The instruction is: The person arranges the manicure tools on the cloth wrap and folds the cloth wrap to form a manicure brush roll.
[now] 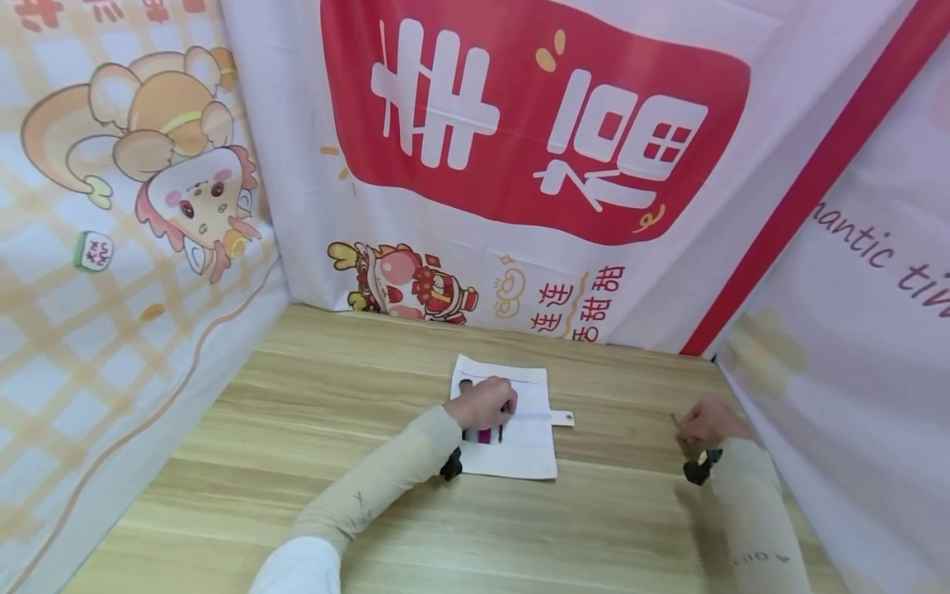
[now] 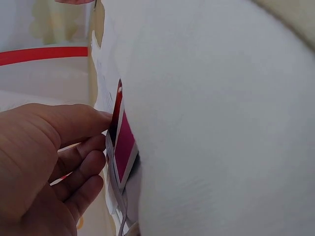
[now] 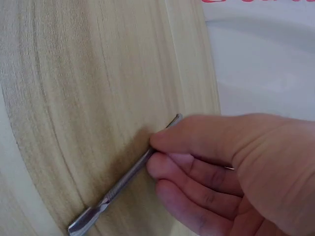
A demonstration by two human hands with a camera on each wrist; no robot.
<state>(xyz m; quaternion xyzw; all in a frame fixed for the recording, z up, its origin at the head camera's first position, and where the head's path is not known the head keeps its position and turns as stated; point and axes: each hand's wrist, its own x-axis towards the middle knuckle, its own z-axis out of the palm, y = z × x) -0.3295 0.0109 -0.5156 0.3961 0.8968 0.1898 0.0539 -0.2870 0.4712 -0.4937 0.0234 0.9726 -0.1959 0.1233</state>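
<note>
In the head view a white tool case (image 1: 529, 458) lies spread out on the table, with a dark item and a magenta-and-white item (image 1: 485, 436) in it. My left hand (image 1: 486, 402) is over the case. The left wrist view shows that hand's thumb and finger pinching a pale elastic band (image 2: 114, 172) beside a red pointed piece (image 2: 117, 105); what the fingertips cover is hidden. Off to the right, my right hand (image 1: 711, 422) pinches a metal cuticle pusher (image 3: 130, 174) just above the table, its flat blade towards the lower left in the right wrist view.
A short strap with a snap (image 1: 564, 418) sticks out from the case's right side. The wood-grain table (image 1: 356, 379) is walled in by printed cloths, with a red-and-white cloth (image 1: 512, 272) at the back.
</note>
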